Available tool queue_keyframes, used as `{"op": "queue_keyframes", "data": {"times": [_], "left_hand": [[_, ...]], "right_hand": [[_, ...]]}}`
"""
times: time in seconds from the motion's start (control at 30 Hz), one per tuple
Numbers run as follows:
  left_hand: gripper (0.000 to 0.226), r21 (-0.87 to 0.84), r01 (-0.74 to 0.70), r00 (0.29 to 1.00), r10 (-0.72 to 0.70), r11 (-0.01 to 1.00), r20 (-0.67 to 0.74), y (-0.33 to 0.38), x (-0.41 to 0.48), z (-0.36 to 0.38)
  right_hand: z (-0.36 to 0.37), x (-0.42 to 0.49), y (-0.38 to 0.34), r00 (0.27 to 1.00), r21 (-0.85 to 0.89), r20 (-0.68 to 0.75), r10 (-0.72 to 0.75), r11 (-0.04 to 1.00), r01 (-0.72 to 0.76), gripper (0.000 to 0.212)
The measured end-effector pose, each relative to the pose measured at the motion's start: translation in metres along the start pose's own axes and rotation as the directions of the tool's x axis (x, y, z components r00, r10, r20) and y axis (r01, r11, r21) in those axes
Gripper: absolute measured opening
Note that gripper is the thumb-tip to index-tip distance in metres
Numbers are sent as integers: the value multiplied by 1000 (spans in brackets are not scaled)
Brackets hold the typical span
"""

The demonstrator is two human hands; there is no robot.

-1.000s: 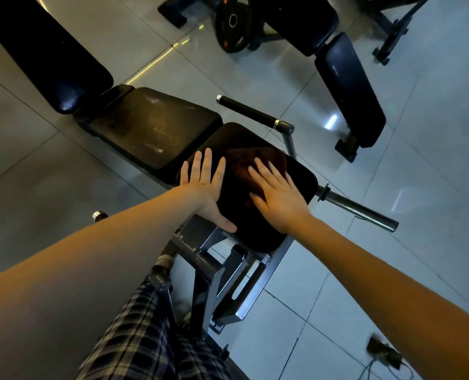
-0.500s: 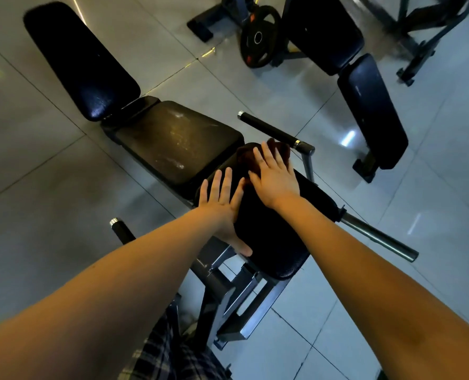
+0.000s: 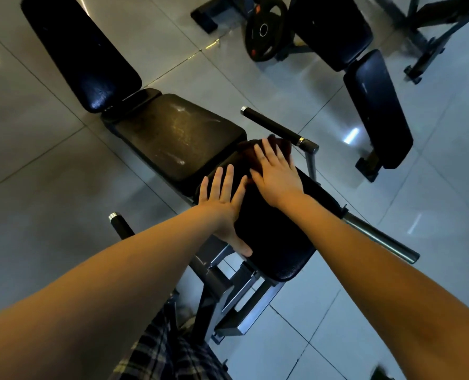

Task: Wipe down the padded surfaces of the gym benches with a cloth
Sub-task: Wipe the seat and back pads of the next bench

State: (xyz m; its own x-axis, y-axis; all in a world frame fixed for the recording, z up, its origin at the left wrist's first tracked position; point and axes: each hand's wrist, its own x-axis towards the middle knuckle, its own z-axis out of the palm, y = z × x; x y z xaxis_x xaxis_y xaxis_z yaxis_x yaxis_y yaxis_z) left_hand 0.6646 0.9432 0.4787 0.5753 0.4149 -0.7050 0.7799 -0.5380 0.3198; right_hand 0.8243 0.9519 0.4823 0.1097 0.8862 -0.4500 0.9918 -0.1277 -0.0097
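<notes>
Benches: two. The near bench [image 3: 219, 286] runs away from me over the tiled floor [image 3: 36, 160]. The second bench [image 3: 375, 105] stands well apart, upper right.
Pads, near bench: three in a row. The backrest pad [image 3: 82, 56] is farthest, the seat pad [image 3: 178, 138] is in the middle (scuffed and dull), and the front pad [image 3: 277, 242] is closest to me.
Pads, second bench: two visible, both dark.
Cloth: one dark reddish-brown cloth [image 3: 245, 154], on the far end of the front pad, just beside the seat pad's edge. Most of it is under my right palm.
Hands: two, both on the front pad.
Right: my right hand [image 3: 277, 176] lies flat on the cloth, fingers straight and slightly fanned, pressing down and gripping nothing. The forearm reaches in from lower right.
Left: my left hand [image 3: 222, 198] lies flat on the pad's left side, on bare padding, not on the cloth. Fingers are straight and spread, the thumb is splayed along the near left edge, and nothing is grasped. The index tip sits just beside my right thumb.
Handles: two, black grips with silver end caps. The far handle [image 3: 271, 124] is beyond the cloth. The near handle [image 3: 121, 226] is left of my left forearm, partly hidden by it.
Steel bar: one steel bar [image 3: 378, 238], jutting right from under the front pad.
Weight plate: one black weight plate [image 3: 264, 31], near the second bench.
Clothing: a plaid garment [image 3: 167, 352] at the bottom edge.
</notes>
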Motion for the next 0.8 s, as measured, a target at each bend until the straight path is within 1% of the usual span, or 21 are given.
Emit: {"op": "queue_keyframes", "data": {"times": [0.07,0.13,0.3,0.37,0.47,0.67,0.8], "left_hand": [[153,18,16,1000,-16,1000,7,0,0,-1],[153,30,28,1000,-28,999,5,-1,-2,-1],[157,1,-10,1000,10,1000,-9,-2,-1,2],[158,7,-15,1000,15,1000,-17,-1,1,3],[157,7,-15,1000,15,1000,-17,-1,1,3],[156,-2,7,1000,-7,1000,-15,-3,3,4],[157,-38,-3,999,1,999,-54,-6,1,4]], "right_hand": [[-2,13,-6,1000,28,0,21,999,-20,61],[-3,9,-8,1000,57,8,5,998,-6,60],[5,-59,13,994,44,15,-108,993,107,60],[10,-73,18,994,17,22,-111,994,111,60],[9,-53,10,997,-6,2,-80,997,80,60],[2,10,-15,1000,17,-10,-10,1000,10,60],[3,-2,-14,1000,70,10,-25,997,24,59]]}}
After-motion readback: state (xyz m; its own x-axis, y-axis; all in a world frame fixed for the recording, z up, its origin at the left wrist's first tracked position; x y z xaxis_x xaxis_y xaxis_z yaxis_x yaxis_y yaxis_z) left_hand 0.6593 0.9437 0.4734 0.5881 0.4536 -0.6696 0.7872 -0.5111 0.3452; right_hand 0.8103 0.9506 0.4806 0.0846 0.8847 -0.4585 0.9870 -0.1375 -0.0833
